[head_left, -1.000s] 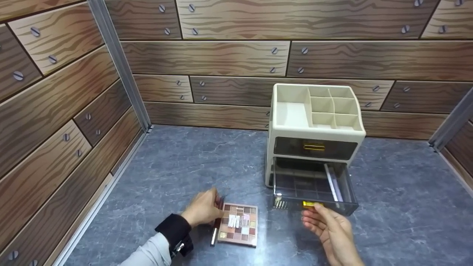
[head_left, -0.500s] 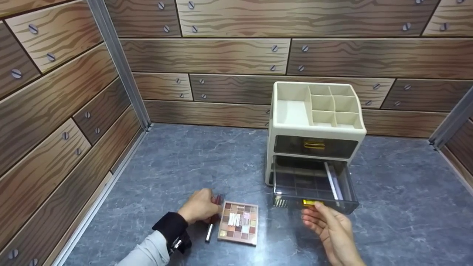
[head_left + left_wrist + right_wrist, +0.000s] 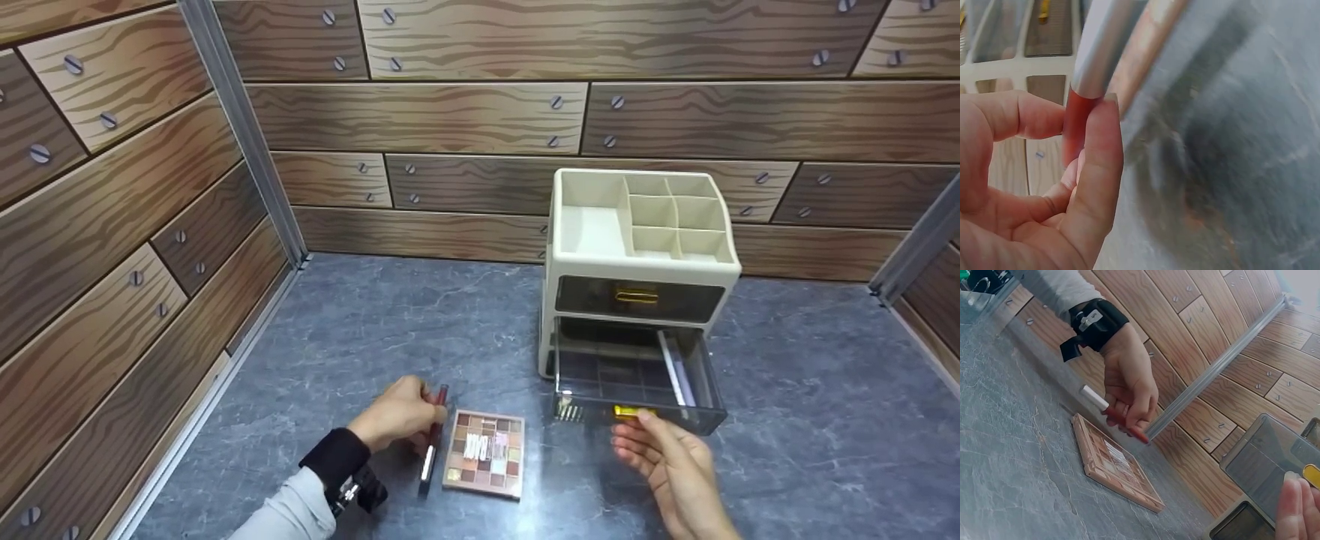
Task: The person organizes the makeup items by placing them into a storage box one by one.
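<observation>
Left hand (image 3: pixel 397 420) pinches a thin red-and-silver makeup tube (image 3: pixel 430 442) beside the eyeshadow palette (image 3: pixel 484 454): light, stiff, probably slippery, best gripped mid-barrel. Right hand (image 3: pixel 671 465), fingers relaxed, touches the open drawer (image 3: pixel 637 386).

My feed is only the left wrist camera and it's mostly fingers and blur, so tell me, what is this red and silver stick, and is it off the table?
Observer: A slim lip-gloss-like tube, pinched by the left hand, lifted above the table.
Operator: Anything under it?
Observer: An eyeshadow palette lies flat beside it.
Operator: And the other hand?
Observer: The right hand is at the open lower drawer's yellow handle.
</observation>
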### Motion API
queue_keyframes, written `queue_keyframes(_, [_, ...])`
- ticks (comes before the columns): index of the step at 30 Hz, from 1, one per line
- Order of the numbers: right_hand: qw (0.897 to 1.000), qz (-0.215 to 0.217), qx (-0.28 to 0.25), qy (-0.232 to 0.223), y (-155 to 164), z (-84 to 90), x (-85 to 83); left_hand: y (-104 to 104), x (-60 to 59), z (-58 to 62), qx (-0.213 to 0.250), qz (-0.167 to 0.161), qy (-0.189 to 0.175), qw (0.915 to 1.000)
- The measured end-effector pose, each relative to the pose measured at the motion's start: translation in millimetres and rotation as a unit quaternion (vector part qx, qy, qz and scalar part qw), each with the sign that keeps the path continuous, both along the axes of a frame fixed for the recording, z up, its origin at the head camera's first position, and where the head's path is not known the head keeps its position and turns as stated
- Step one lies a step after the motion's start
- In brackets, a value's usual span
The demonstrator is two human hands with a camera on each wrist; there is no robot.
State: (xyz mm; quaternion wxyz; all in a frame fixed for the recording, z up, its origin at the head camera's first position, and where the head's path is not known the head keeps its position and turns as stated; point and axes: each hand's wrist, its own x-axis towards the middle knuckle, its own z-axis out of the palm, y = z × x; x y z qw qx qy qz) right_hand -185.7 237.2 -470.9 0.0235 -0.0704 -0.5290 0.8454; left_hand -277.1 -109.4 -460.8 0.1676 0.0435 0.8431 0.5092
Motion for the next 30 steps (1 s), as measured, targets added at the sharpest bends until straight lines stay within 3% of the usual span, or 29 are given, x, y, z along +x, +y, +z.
queue_keyframes(9, [1.000,0.010,-0.004,0.018,-1,-0.9,-0.7,2,2.0,20.0,0.065,0.009,-0.041,0.9970])
queue_keyframes(18, [1.000,0.006,-0.004,0.016,0,-1.5,-1.0,8,-0.2,43.4,0.113,-0.023,-0.046,0.9922])
queue_keyframes(30, [1.000,0.004,-0.002,0.010,0,-1.2,-0.7,16,1.4,62.2,0.157,-0.055,-0.051,0.9848])
